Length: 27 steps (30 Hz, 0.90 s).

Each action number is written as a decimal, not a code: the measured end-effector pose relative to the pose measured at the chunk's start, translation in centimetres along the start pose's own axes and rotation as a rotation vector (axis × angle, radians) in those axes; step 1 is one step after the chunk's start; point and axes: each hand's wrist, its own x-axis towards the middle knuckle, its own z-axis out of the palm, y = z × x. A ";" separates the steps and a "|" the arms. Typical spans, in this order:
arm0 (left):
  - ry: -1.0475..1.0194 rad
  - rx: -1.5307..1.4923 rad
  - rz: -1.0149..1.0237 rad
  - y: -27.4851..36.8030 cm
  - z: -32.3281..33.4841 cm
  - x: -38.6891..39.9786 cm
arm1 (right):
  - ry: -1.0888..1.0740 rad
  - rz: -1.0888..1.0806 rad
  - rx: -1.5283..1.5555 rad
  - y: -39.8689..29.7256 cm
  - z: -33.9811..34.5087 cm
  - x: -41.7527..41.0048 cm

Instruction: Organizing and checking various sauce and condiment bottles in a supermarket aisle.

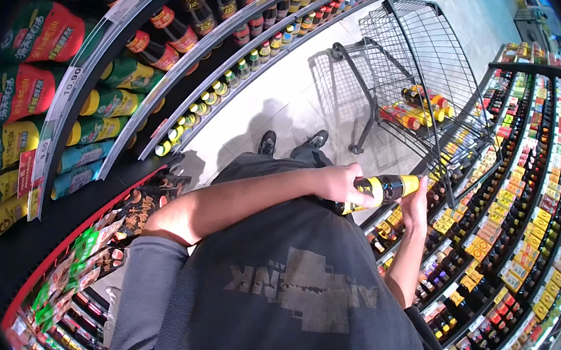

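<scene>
A dark glass bottle (388,187) with a yellow label and yellow cap end lies tilted across the front of my dark shirt, between both hands. My left hand (343,185), on the arm reaching across from the picture's left, is wrapped around its lower body. At the yellow end my right hand (415,204) touches it with the fingers. Beyond my hands stands a black wire shopping cart (428,42), holding several bottles (415,110) with yellow and red caps and labels, lying on their sides.
Shelves of sauce bottles (195,10) with price strips curve along the left. Long shelving with bottles and yellow tags (503,198) fills the right. Hanging snack packets (82,256) are at the lower left. My shoes (267,143) stand on the pale tiled floor (245,120).
</scene>
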 end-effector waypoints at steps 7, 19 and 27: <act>-0.110 0.070 -0.014 1.8 0.6 1.3 | -0.017 -0.019 0.083 1.1 -2.6 -0.7; 0.043 0.196 -0.018 5.8 1.5 1.7 | -0.030 -0.244 0.250 -1.0 -4.2 0.9; 0.521 0.746 0.092 3.3 2.6 2.7 | -0.148 -0.583 -0.479 -7.2 3.8 -1.3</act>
